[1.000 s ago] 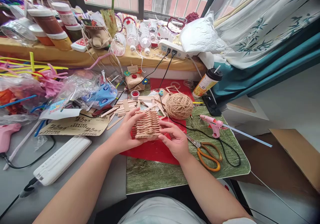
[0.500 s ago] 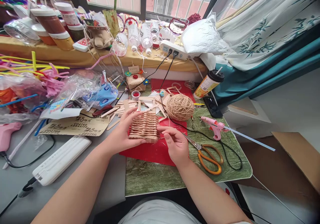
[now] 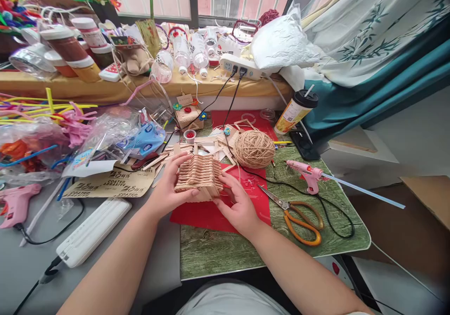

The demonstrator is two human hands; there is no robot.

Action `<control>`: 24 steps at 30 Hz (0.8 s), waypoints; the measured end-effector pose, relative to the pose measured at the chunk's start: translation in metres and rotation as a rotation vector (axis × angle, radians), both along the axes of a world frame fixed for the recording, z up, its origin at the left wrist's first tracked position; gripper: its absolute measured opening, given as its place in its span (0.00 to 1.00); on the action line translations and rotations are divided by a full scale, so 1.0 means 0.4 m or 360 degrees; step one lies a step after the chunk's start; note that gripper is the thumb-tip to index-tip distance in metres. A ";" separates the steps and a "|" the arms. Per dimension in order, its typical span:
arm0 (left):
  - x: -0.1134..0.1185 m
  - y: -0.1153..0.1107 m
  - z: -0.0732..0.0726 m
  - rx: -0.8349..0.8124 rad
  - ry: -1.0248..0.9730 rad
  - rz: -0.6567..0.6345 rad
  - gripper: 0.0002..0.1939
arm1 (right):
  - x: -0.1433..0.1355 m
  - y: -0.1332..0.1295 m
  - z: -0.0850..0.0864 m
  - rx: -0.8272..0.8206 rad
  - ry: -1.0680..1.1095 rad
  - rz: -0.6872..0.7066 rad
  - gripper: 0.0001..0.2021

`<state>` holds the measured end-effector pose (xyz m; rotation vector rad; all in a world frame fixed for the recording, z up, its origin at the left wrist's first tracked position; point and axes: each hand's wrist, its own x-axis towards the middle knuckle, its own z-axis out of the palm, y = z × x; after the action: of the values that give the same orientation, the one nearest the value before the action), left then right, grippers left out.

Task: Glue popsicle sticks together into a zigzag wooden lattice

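Between my two hands is a small box of stacked wooden craft sticks [image 3: 198, 176], tilted so that its ridged rows face me. My left hand [image 3: 172, 183] wraps its left side, fingers behind and thumb along the lower edge. My right hand [image 3: 237, 205] grips the lower right corner, fingertips on the side and thumb underneath. Below the box lies a red sheet [image 3: 211, 219] on the green wood-patterned board [image 3: 218, 254]. A ball of twine [image 3: 253, 150] sits just behind my right hand. Scissors with orange handles [image 3: 298, 216] lie to its right.
A pink glue gun [image 3: 309, 174] with a long glue stick rests at the right, its black cord curling nearby. Loose sticks [image 3: 168, 153], sandpaper [image 3: 108, 181] and a white power strip [image 3: 93, 230] lie leftward. A lidded drink cup [image 3: 297, 112] stands at the back right.
My right hand has moved from a loose curl beside the box to a grip on its lower right corner. The box has tipped and turned slightly. The view has shifted a little.
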<state>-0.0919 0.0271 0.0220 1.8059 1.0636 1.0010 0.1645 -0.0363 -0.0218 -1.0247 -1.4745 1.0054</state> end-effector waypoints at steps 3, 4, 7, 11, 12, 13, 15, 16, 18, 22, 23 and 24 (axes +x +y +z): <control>0.006 -0.007 -0.004 -0.0048 -0.0182 -0.0057 0.49 | 0.015 -0.002 0.025 0.0163 0.0010 -0.0019 0.26; 0.010 -0.010 -0.003 -0.0074 -0.0244 -0.0100 0.50 | 0.021 -0.004 0.035 0.0225 -0.0005 -0.0031 0.26; 0.022 -0.017 -0.004 -0.0137 -0.0347 -0.0232 0.56 | 0.038 -0.009 0.056 0.0406 -0.0082 -0.0083 0.26; 0.035 -0.020 -0.019 -0.0208 -0.0251 -0.0318 0.61 | 0.049 -0.013 0.063 0.0534 -0.0108 -0.0147 0.26; 0.038 -0.021 -0.025 -0.0233 -0.0226 -0.0319 0.61 | 0.049 -0.013 0.062 0.0550 -0.0120 -0.0157 0.25; 0.040 -0.021 -0.030 -0.0245 -0.0209 -0.0308 0.62 | 0.049 -0.013 0.062 0.0560 -0.0136 -0.0164 0.25; 0.042 -0.021 -0.037 -0.0242 -0.0183 -0.0273 0.66 | 0.048 -0.011 0.063 0.0576 -0.0162 -0.0170 0.26; 0.042 -0.021 -0.039 -0.0242 -0.0163 -0.0259 0.67 | 0.047 -0.010 0.063 0.0581 -0.0168 -0.0171 0.26; 0.041 -0.021 -0.038 -0.0268 -0.0105 -0.0252 0.68 | 0.045 -0.010 0.062 0.0577 -0.0183 -0.0170 0.27; 0.040 -0.021 -0.022 -0.0278 0.0001 -0.0258 0.65 | 0.037 -0.015 0.055 0.0501 -0.0164 -0.0188 0.25; 0.039 -0.021 -0.018 -0.0248 0.0006 -0.0254 0.65 | 0.036 -0.016 0.053 0.0486 -0.0145 -0.0194 0.24; 0.039 -0.021 -0.016 -0.0217 0.0006 -0.0247 0.64 | 0.035 -0.018 0.051 0.0480 -0.0130 -0.0195 0.23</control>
<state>-0.0762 0.0188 0.0158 1.7508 0.9542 0.8130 0.1786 -0.0434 -0.0012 -0.9328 -1.5543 0.6370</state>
